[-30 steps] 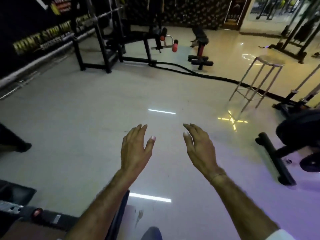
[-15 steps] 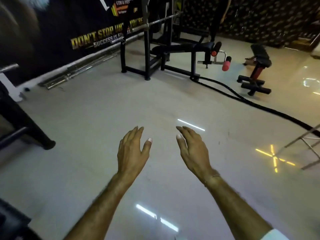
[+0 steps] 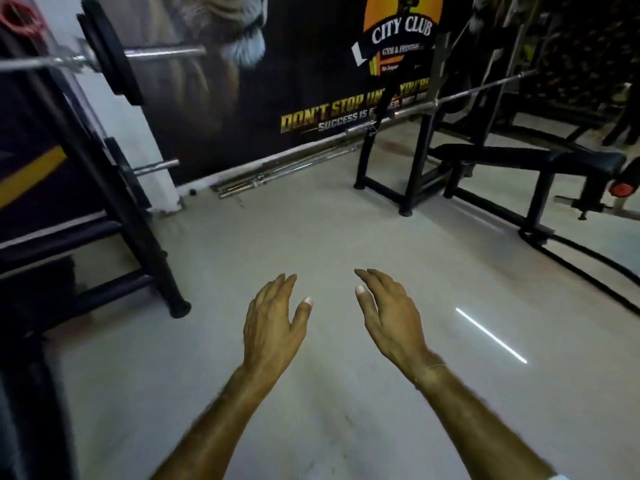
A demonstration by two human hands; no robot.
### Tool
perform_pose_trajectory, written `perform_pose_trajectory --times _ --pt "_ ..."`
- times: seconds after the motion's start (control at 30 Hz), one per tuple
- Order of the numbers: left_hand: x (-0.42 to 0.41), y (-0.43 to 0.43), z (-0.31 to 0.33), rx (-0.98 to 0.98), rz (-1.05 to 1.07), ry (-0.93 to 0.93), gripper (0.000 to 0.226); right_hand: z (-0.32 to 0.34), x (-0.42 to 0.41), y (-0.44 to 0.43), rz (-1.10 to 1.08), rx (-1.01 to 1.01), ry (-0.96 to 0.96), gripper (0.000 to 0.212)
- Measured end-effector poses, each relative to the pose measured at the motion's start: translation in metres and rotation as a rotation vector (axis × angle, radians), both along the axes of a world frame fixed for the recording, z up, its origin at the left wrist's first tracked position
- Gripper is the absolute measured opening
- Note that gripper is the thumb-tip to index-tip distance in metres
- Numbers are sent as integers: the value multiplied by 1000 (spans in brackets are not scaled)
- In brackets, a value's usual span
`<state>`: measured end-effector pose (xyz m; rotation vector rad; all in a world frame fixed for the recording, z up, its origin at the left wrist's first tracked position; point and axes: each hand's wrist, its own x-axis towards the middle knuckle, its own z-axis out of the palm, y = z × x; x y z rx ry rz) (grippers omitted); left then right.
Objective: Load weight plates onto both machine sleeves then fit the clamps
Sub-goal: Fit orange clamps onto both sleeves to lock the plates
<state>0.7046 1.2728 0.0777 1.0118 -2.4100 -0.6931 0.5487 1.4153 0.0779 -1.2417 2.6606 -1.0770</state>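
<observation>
Turning left had swung a loaded weight plate (image 3: 110,53) into view at ten o'clock on its sleeve (image 3: 162,52); my left hand (image 3: 273,325) and right hand (image 3: 389,320) hung spread and empty, apart, over the floor (image 3: 311,237).

Two bare forearms and hands fill the lower half of the head-camera view. The left hand (image 3: 273,327) carries no ring, watch or band, and its forearm is uncovered as far as the frame's edge. The right hand (image 3: 393,320) is likewise unadorned, but a thin thread bracelet (image 3: 429,370) circles its wrist. At the bottom right corner, the edge of a white sleeve (image 3: 557,477) shows on the right arm. Fingernails are short and unpainted.
</observation>
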Motion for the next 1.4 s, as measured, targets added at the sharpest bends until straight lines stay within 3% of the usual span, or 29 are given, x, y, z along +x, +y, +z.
perform_pose_trajectory --times 0.43,0.67,0.9,1.1,1.4 --pt "-230 -257 -3 12 257 65 58 14 -250 -295 281 -12 65 50" --pt "-325 -399 34 -75 361 67 57 36 -359 -463 394 -117 49 49" --pt "-396 -541 72 -207 591 125 59 62 -446 -653 678 -245 35 48" --pt "-421 -619 151 -364 832 137 50 138 -480 -798 971 -369 68 47" --pt "-399 -762 238 -665 1082 9 54 236 -449 -998 1288 -585 161 52"
